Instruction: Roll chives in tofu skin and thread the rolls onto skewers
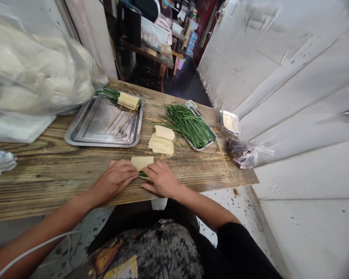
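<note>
My left hand (116, 179) and my right hand (162, 179) press down side by side on the near edge of a pale yellow tofu-skin sheet (142, 161) lying on the wooden table (61, 170). Fingers of both hands curl over the sheet's near end, where a bit of green chive (142, 174) shows between them. A stack of the same sheets (162, 140) lies just beyond. Loose green chives (187, 123) fill a small metal tray (202, 147) to the right.
A large steel tray (101, 130) at the back left holds skewered rolls (128, 101). Bamboo skewers (226, 164) lie near the right end. A clear bag (246, 154), a foil box (230, 122) and a big plastic bag (31, 66) stand around. A white wall runs along the right.
</note>
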A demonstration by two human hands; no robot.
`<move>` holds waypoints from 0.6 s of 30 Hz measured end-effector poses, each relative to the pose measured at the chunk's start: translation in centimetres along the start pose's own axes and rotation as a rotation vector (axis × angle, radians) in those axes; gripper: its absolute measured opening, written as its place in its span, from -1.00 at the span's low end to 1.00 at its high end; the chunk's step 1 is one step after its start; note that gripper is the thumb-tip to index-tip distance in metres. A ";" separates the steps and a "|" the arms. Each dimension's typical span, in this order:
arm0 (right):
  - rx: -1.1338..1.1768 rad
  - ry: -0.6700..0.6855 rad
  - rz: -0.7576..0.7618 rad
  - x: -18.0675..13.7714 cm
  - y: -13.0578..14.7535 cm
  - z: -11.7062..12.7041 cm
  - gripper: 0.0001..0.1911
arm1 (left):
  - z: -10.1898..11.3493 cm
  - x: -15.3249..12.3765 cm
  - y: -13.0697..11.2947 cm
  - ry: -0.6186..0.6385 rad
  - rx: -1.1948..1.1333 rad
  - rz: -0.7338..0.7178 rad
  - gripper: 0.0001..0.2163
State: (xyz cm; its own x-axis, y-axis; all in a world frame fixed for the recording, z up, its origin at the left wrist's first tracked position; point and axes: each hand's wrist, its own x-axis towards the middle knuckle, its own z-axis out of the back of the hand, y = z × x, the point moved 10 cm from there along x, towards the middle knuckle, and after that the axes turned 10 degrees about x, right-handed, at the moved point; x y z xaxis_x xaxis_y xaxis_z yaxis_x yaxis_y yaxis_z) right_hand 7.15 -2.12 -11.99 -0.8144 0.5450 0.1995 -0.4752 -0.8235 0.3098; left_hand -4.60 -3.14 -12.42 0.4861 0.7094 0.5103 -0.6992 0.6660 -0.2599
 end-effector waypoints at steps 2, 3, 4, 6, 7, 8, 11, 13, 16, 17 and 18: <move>0.051 0.011 -0.040 -0.1 -0.7 -0.4 -0.66 | -0.3 0.2 0.6 0.027 -0.033 0.026 -0.68; 0.085 0.020 -0.061 -0.1 -1.2 -0.7 -0.72 | -0.4 0.2 0.8 0.035 -0.048 0.037 -0.68; 0.126 0.024 -0.076 0.0 -1.6 -1.0 -0.76 | -0.4 0.1 1.1 0.036 -0.062 0.048 -0.68; 0.222 0.014 -0.094 0.2 -2.3 -1.4 -0.79 | -0.6 -0.1 1.6 0.031 -0.083 0.082 -0.68; 0.271 0.001 -0.102 0.3 -2.7 -1.5 -0.81 | -0.7 -0.3 1.8 0.023 -0.094 0.110 -0.68; 0.320 -0.015 -0.112 0.3 -3.0 -1.6 -0.84 | -0.9 -0.6 2.1 0.012 -0.105 0.145 -0.68; 0.439 -0.073 -0.160 0.2 -3.8 -1.6 -0.85 | -1.2 -1.5 2.8 -0.029 -0.144 0.259 -0.69; 0.475 -0.107 -0.182 -0.1 -3.9 -1.6 -0.83 | -1.3 -1.9 3.0 -0.047 -0.171 0.303 -0.71; 0.449 -0.146 -0.185 -0.4 -3.5 -1.4 -0.83 | -1.1 -1.7 2.6 -0.042 -0.208 0.261 -0.72; 0.424 -0.148 -0.175 -0.4 -3.3 -1.4 -0.84 | -1.0 -1.5 2.4 -0.027 -0.206 0.234 -0.72; 0.395 -0.143 -0.162 -0.4 -3.0 -1.4 -0.84 | -0.9 -1.3 2.3 -0.002 -0.190 0.212 -0.71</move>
State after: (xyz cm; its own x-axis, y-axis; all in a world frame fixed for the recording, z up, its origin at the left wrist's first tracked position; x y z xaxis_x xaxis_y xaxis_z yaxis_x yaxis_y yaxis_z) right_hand 8.43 -0.09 -14.25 -0.6723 0.7013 0.2372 -0.4069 -0.6177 0.6729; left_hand -6.38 -2.30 -14.40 0.3385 0.8372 0.4295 -0.6742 0.5342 -0.5100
